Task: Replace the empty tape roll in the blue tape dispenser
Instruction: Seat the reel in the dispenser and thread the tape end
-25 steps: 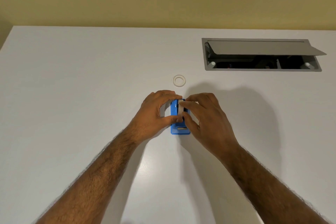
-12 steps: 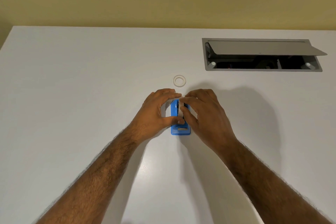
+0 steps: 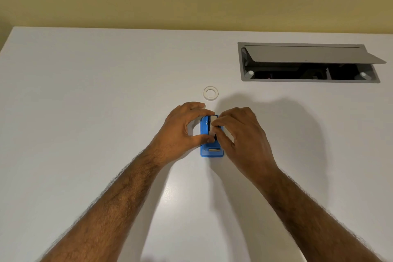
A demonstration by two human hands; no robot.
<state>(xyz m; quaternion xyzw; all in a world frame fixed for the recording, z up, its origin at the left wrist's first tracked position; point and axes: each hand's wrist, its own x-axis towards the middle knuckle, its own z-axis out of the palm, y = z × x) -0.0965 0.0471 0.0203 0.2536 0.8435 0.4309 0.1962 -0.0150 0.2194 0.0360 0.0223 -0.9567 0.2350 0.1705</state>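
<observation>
The blue tape dispenser stands on the white table, its cutter end toward me. A whitish tape roll sits in its slot. My left hand grips the dispenser's left side, thumb near its front and fingers over its far end. My right hand pinches the tape roll from the right; its fingers hide the dispenser's right side. A small, thin white ring, which looks like a bare tape core, lies flat on the table just beyond my hands.
A grey cable hatch is set into the white table at the back right, its lid propped open over a dark cavity. A yellow wall runs along the table's far edge.
My right hand's fingers have shifted slightly on the roll. The dispenser, my left hand and the ring have stayed put.
</observation>
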